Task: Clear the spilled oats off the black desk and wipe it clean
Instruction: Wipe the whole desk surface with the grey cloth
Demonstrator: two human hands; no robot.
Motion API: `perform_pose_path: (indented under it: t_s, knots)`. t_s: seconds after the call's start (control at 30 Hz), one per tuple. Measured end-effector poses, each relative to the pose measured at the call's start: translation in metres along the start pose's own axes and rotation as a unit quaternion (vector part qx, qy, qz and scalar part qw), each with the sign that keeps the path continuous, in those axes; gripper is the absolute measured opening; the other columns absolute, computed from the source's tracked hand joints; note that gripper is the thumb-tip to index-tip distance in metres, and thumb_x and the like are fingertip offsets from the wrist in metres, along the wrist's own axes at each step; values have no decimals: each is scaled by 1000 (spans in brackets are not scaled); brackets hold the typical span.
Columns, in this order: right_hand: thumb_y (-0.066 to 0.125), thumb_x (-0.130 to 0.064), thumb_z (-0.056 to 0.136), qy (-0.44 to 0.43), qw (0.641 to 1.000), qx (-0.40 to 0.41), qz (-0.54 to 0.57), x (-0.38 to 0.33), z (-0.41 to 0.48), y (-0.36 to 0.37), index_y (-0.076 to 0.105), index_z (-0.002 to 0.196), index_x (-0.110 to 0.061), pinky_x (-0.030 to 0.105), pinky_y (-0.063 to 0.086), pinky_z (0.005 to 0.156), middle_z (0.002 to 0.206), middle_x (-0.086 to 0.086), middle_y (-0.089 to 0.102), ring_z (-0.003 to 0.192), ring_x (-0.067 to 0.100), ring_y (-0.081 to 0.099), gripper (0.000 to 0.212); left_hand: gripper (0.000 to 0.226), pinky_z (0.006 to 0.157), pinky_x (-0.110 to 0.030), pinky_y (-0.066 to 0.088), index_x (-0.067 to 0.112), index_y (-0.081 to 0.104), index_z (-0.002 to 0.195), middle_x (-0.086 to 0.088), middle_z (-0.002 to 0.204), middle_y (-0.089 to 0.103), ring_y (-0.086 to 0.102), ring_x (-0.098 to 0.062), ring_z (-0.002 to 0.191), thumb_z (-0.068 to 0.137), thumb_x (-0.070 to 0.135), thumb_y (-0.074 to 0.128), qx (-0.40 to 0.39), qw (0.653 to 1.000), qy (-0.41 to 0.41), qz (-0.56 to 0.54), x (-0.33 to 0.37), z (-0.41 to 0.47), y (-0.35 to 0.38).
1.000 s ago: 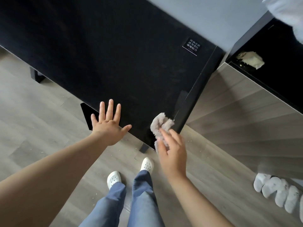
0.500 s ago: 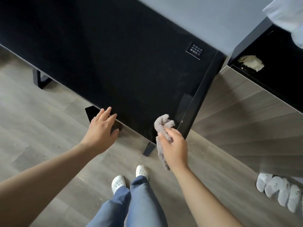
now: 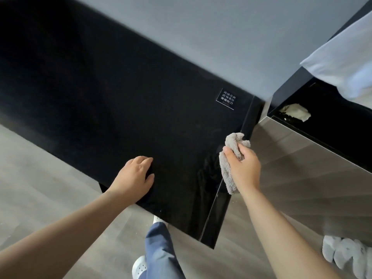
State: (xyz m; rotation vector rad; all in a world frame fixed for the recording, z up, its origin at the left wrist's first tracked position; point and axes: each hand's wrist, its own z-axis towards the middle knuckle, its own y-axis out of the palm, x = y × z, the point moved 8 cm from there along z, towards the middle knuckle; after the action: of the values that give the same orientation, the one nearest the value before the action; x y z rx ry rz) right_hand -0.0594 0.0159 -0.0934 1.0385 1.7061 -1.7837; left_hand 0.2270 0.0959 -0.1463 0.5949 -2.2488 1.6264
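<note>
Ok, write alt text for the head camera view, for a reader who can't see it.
Seen from above, a person's right hand holds a crumpled grey cloth at the right edge of a glossy black desk, while the left hand rests flat on the desk's near edge. A small sign sits near the desk's far right corner.

A glossy, smooth black tabletop [image 3: 124, 101] is seen, with reflections near its right edge. A grey cloth [image 3: 231, 156] of looped, rough terry texture is bunched. The floor [image 3: 36, 178] is laid in matt grey wood-grain planks. White, perforated, plastic-looking shoes [image 3: 140, 265] are worn.
</note>
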Motion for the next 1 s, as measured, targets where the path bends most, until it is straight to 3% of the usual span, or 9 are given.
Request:
perform_pose_path:
  t_s: [0.17, 0.4, 0.53, 0.6, 0.67, 0.77, 0.83, 0.9, 1.0]
  knots:
    - [62, -35, 88, -42, 994, 68, -68, -17, 77, -3, 63, 88, -19, 24, 35, 74, 87, -11, 56, 90, 11, 54, 16, 55, 108, -27, 31, 15, 33, 148, 2, 148, 37, 33, -20, 135, 97, 30, 49, 19, 1000, 24, -1, 21, 67, -21]
    - [56, -46, 86, -51, 988, 83, -122, 0, 211, 13, 63, 97, -22, 34, 46, 86, 103, 6, 62, 98, 23, 58, 27, 58, 114, -26, 18, 13, 33, 148, -1, 154, 28, 23, -20, 143, 96, 31, 51, 34, 997, 50, 54, 39, 161, -41]
    - [55, -50, 87, -1, 982, 95, -163, 11, 297, 14, 59, 122, -17, 39, 38, 100, 125, 15, 53, 118, 35, 46, 49, 59, 116, -39, 15, 6, 42, 143, -10, 151, 36, 28, -28, 142, 92, 33, 57, 64, 987, 87, 122, 43, 226, -52]
    - [47, -57, 90, 68, 973, 58, -215, 22, 325, 29, 47, 139, -16, 49, 30, 107, 143, 14, 38, 131, 35, 33, 64, 59, 116, -45, 22, 4, 47, 138, -12, 147, 41, 34, -30, 138, 91, 40, 46, 57, 982, 88, 155, 41, 246, -48]
    - [32, -66, 91, 81, 944, 38, -317, 22, 341, 49, 40, 144, -18, 62, 22, 108, 150, 10, 30, 135, 33, 28, 72, 63, 115, -47, 24, 5, 50, 137, -12, 145, 43, 37, -30, 136, 89, 43, 40, 61, 981, 96, 155, 39, 253, -42]
    - [22, -62, 93, 26, 935, 40, -351, 19, 365, 73, 45, 142, -20, 66, 14, 108, 151, 7, 33, 135, 31, 29, 69, 60, 117, -44, 18, 7, 50, 137, -9, 146, 43, 35, -28, 137, 88, 41, 41, 93, 981, 104, 132, 37, 259, -41]
    - [21, -57, 90, -38, 952, 61, -296, 13, 377, 79, 57, 132, -19, 57, 25, 107, 143, 6, 47, 127, 34, 40, 67, 60, 118, -42, 15, 9, 50, 138, -7, 146, 43, 35, -27, 138, 88, 41, 41, 101, 981, 103, 127, 34, 267, -42]
    - [29, -50, 91, -132, 957, 71, -248, 3, 376, 86, 67, 121, -16, 46, 37, 96, 130, 7, 60, 114, 37, 52, 59, 60, 118, -43, 16, 9, 51, 137, -7, 146, 42, 35, -27, 138, 88, 41, 41, 107, 982, 105, 118, 32, 274, -40]
    - [42, -37, 94, -203, 949, 57, -234, 1, 346, 101, 70, 117, -19, 44, 41, 90, 122, 2, 64, 110, 31, 55, 40, 60, 117, -45, 18, 7, 51, 136, -9, 146, 43, 36, -28, 136, 88, 41, 42, 115, 981, 108, 112, 31, 281, -35]
